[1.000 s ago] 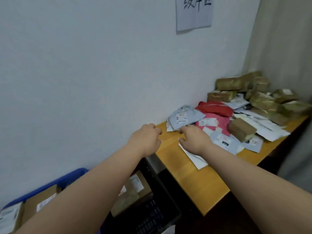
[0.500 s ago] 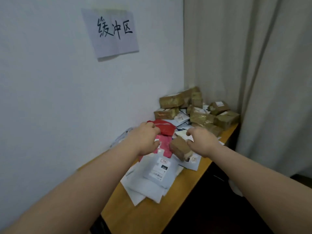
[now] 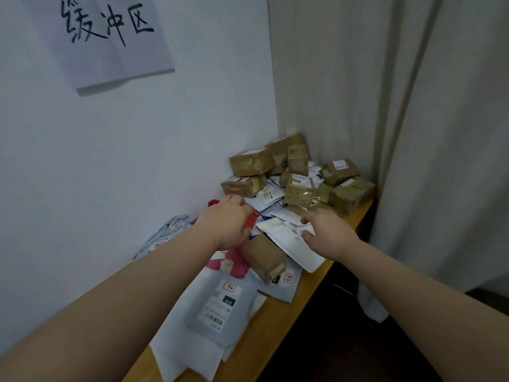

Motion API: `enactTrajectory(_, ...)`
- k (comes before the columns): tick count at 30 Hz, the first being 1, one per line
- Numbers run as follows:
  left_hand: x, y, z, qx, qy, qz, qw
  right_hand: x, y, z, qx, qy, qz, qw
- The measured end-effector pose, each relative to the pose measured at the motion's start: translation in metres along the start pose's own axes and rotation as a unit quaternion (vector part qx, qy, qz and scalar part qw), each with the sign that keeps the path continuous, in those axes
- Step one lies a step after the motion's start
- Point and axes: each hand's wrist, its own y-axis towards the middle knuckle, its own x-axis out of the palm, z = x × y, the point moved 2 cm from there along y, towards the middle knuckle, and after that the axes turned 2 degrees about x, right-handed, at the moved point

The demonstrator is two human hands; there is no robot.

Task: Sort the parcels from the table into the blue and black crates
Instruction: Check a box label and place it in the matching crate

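Note:
Parcels lie heaped on the wooden table. My left hand is closed over a red soft parcel near the wall, with red showing on both sides of the fist. My right hand pinches the edge of a white flat envelope between thumb and forefinger. Between my hands a small brown taped box rests on a pink bag. Closer to me is a grey mailer with a label. The blue and black crates are out of view.
Several brown taped boxes are stacked in the far corner of the table. A pale blue mailer leans by the wall. A curtain hangs to the right, and a paper sign is on the wall.
My view has swung right, away from the crates to the parcel heap. Both hands have reached further in: the left onto the red parcel, the right onto the white envelope.

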Motion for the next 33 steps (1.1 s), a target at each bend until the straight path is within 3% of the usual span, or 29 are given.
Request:
enactTrajectory(6,0.029,0.076,-0.028,0.010,-0.032,0.007,0.999,0.019,0.070,0.037,0.003,-0.007,-0.023,1.000)
enactTrajectory(14,0.071,0.172,-0.044,0.025,-0.094,-0.010,0.995,0.025,0.137,0.111,0.090,-0.034,-0.062,0.993)
enactTrajectory(19,0.097,0.202,-0.043,0.064,-0.094,-0.058,0.992,0.051,0.165,0.132,0.108,-0.039,-0.098,0.989)
enactTrajectory(25,0.086,0.255,-0.061,0.009,-0.165,-0.036,0.986,0.056,0.222,0.136,0.092,-0.009,-0.069,0.993)
enactTrajectory(29,0.084,0.295,-0.052,-0.043,-0.266,0.003,0.963,0.060,0.265,0.138,0.069,0.026,-0.054,0.996)
enactTrajectory(33,0.098,0.331,-0.038,-0.028,-0.244,-0.009,0.969,0.071,0.307,0.158,0.058,0.048,-0.046,0.996)
